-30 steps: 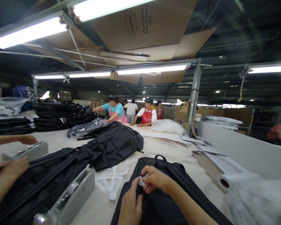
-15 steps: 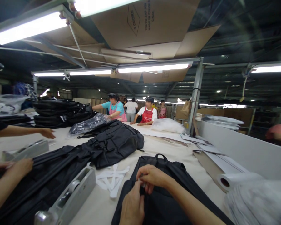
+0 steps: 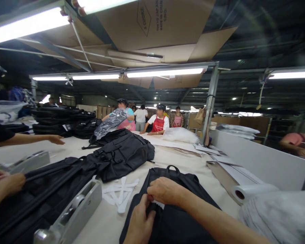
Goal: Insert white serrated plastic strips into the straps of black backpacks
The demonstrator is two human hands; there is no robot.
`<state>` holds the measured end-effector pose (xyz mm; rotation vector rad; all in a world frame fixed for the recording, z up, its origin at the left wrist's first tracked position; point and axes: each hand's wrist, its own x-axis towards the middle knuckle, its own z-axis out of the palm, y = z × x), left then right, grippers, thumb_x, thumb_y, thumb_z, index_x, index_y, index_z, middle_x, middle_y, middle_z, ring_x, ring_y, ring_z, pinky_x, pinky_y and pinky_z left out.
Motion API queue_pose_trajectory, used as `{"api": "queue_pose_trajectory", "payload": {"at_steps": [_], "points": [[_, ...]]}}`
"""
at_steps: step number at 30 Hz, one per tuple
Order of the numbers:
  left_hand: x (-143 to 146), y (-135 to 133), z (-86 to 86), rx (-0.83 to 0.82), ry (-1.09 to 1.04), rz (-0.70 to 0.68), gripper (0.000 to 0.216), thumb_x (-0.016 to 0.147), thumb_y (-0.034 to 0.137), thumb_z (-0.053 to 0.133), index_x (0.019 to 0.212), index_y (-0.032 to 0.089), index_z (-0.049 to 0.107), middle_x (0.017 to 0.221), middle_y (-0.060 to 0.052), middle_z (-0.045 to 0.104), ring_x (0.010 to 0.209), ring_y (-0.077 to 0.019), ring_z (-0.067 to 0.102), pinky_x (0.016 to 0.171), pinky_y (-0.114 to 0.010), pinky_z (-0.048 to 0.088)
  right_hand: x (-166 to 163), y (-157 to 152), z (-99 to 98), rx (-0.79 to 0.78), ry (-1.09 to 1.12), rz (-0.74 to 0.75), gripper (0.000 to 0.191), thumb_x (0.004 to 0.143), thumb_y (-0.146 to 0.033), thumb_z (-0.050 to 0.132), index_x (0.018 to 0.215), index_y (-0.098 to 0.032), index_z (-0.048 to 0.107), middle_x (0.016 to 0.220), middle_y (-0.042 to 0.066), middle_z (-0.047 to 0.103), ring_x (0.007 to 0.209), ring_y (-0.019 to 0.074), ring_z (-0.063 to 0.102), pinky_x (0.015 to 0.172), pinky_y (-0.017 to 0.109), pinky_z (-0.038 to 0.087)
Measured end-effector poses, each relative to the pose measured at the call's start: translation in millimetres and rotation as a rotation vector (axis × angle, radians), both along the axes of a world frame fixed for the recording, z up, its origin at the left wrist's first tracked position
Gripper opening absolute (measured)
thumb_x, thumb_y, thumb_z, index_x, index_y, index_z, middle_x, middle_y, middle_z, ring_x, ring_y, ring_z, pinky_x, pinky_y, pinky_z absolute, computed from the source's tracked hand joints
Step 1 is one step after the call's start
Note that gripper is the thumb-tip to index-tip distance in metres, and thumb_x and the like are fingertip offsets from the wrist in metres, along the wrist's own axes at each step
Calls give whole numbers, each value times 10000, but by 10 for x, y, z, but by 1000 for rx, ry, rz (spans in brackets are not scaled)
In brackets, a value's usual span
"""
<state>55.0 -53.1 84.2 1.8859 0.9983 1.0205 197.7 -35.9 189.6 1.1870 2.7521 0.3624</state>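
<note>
Your right forearm (image 3: 205,217) slants in from about half past four, the wrist over the black bag (image 3: 178,223), which lies on the table at six o'clock in your view. Your right hand (image 3: 165,191) is back-up, its fingers curled in tightly. A white piece (image 3: 159,204) peeks out beneath it; you cover too much to tell whether it is gripped. Your left hand (image 3: 140,220) rises from six o'clock, fingertips meeting the right's, thumb a narrow gap away toward two o'clock; whether it pinches anything, I cannot tell. White strips (image 3: 122,195) lie at seven o'clock, near the bag.
</note>
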Motion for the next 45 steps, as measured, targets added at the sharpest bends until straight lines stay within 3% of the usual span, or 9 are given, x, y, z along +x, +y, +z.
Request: {"api": "queue_pose_trajectory", "payload": {"at_steps": [7,13,19,24,29,32,35,41,45], "points": [[-5,77,-63,-76,-215,-88,271,711,147,451,981,167,453,1102,-55,576,1133,-171,503,978,-238,369,76,67,-161,111,-74,56,161,932,-207,455,895,-156,603,805,36,631,717,189,631,482,294,225],[-22,94,-50,-152,-293,-121,338,710,165,456,1046,151,429,1103,-76,592,1038,-192,557,876,-255,433,126,97,-318,231,-65,86,175,944,-213,424,849,-153,558,773,27,590,663,186,616,453,304,236],[-4,130,-108,-88,-256,-160,412,653,107,444,1059,152,494,1213,-65,544,1190,-183,473,1055,-252,338,84,88,-336,257,-89,95,87,911,-165,465,844,-174,520,782,15,562,616,177,579,432,295,174],[21,223,-169,-85,-305,-180,467,627,95,430,1086,162,478,1225,-43,525,1187,-161,463,1078,-238,303,16,149,-294,277,-42,84,116,915,-177,439,855,-174,539,808,19,581,626,167,572,452,295,149],[17,237,-184,-132,-270,-132,186,691,146,437,872,151,479,871,-26,579,883,-160,563,801,-230,427,103,214,-184,39,265,-50,98,815,-119,524,780,-181,592,774,-16,636,682,112,567,531,240,223],[21,221,-188,-155,-295,-143,201,694,155,440,892,148,474,875,-30,583,883,-164,565,786,-227,419,185,233,-125,-173,476,-18,185,760,-74,558,872,-195,642,765,-32,648,707,92,565,626,190,322],[18,206,-155,-153,-300,-165,245,705,160,438,941,144,502,916,-39,600,917,-173,567,826,-231,421,222,244,-113,-290,519,-13,190,781,-109,591,916,-214,674,835,-35,659,776,91,577,681,175,356],[-16,168,-48,-40,-125,-144,352,720,158,426,1014,146,619,1047,-47,625,1001,-198,561,918,-254,414,87,240,-291,29,310,11,92,841,-166,561,812,-205,639,826,-6,614,788,134,537,668,238,328],[-6,193,-82,-22,-23,-65,342,747,182,410,995,132,640,1057,-71,629,998,-219,566,941,-294,407,2,303,-319,88,424,-28,103,830,-120,546,813,-178,629,807,11,579,792,136,524,668,234,340]]}}
